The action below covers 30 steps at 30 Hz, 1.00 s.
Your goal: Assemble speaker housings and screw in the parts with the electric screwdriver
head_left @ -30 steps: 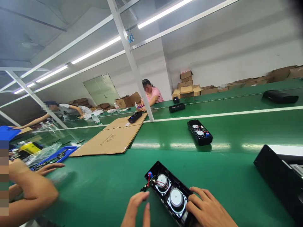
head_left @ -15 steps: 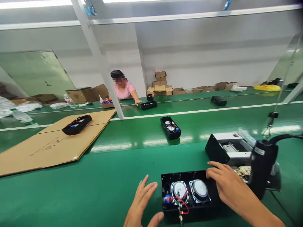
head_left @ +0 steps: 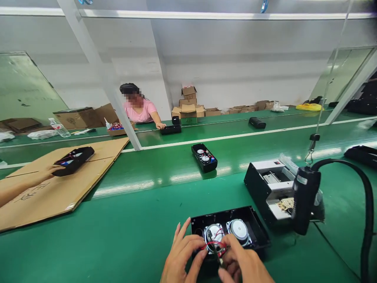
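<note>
I'm pinching the red wires (head_left: 214, 247) and a small dark piece (head_left: 218, 254) with the closed fingers of my left hand (head_left: 181, 257) and my right hand (head_left: 240, 261), just over the open black speaker box (head_left: 229, 214). The box is lying with its long side running left to right across the green belt (head_left: 88, 243), and my right hand is sitting nearer the gray machine (head_left: 265, 184).

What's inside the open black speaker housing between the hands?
The housing holds two round speaker drivers and red wires; the left hand and right hand hide its near end.
</note>
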Tool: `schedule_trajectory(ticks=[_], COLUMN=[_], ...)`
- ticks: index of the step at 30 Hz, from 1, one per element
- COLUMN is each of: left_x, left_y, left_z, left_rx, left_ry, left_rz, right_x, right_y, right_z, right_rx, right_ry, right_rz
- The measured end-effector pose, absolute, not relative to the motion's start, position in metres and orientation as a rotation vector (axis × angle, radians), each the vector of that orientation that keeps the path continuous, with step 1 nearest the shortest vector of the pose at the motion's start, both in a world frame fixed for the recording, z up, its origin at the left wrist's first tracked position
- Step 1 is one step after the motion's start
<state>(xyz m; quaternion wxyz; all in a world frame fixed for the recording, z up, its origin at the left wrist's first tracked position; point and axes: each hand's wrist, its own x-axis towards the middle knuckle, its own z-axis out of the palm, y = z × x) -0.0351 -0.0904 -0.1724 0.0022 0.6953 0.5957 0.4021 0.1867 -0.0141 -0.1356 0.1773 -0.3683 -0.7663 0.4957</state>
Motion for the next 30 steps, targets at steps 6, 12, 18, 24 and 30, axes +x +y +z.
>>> schedule_trajectory(ticks=[6, 12, 18, 24, 30], left_x=[-0.014, 0.003, 0.004, 0.007, 0.013], left_y=[-0.081, -0.06, -0.061, -0.063, -0.063], left_z=[-0.166, -0.15, -0.153, -0.151, -0.147], left_rx=[2.042, 2.132, 1.95, 1.873, 1.751], left_ry=[2.019, 1.972, 1.918, 1.824, 1.755], left_rz=[1.448, 1.432, 1.411, 1.442, 1.397], right_x=[0.21, 0.2, 0.185, 0.182, 0.185], right_y=[0.007, 0.016, 0.018, 0.018, 0.018], right_z=[-0.088, -0.092, -0.093, -0.091, -0.091], right_rx=[-1.065, -1.017, -0.932, -0.925, -0.852], right_ry=[-2.068, -1.748, -1.553, -1.568, -1.661], right_rz=[1.041, 1.225, 1.443, 1.431, 1.345])
